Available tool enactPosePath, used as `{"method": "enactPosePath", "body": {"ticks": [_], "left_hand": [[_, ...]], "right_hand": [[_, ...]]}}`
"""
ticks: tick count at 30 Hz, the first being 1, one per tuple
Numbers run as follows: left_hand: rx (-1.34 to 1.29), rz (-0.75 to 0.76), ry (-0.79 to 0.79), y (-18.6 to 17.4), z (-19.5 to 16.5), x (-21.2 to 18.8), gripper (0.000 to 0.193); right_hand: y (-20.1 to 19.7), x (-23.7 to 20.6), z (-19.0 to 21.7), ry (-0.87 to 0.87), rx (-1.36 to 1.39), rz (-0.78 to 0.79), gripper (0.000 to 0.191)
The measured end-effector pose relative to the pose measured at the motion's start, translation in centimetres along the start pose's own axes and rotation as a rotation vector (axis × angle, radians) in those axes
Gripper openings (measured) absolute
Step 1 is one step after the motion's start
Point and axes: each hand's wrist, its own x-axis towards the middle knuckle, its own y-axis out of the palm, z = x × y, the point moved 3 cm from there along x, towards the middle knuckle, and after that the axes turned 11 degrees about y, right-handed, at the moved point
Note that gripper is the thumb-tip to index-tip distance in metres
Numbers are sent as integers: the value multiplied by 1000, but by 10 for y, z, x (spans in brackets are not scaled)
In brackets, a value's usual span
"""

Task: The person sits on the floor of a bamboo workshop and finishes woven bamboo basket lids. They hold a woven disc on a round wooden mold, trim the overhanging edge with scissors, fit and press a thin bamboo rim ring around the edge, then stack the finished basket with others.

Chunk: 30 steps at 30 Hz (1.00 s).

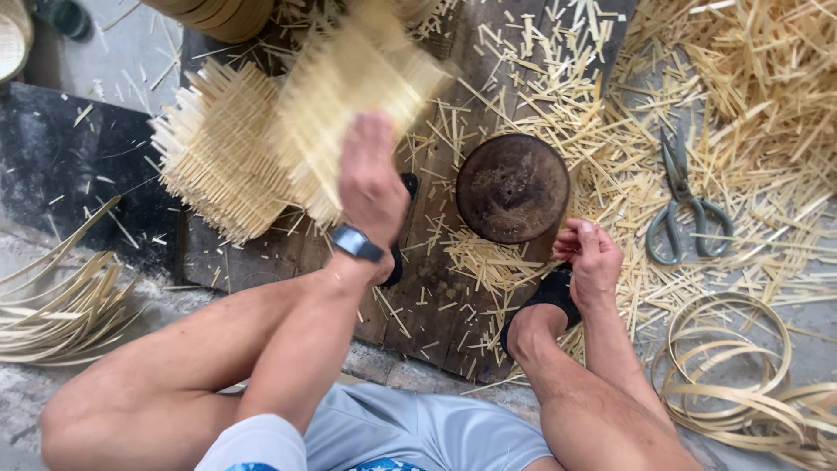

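While your left hand [370,187] grips a blurred woven bamboo mat [349,96] at upper centre, your right hand [593,262] curls loosely closed beside the round dark block [513,187]; scissors [684,201] lie right.

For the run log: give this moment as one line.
left hand: holds woven mat | right hand: beside round block | scissors: on floor

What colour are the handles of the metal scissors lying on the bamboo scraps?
Grey-green, on the metal scissors; head view.
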Motion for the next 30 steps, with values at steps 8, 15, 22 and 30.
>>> {"method": "enactPosePath", "body": {"ticks": [8, 15, 22, 30], "left_hand": [[-573, 492, 561, 36, -136, -68, 62], [-474, 264, -141, 75, -57, -40, 78], [-1211, 674, -1020, 126, -1, -26, 51], [-443, 593, 78, 68, -77, 15, 82]], "right_hand": [[26, 8, 44, 115, -41, 9, 28], [24, 17, 34, 19, -105, -52, 28], [27, 15, 36, -24, -132, -88, 25], [24, 18, 37, -29, -194, -136, 22]]}}
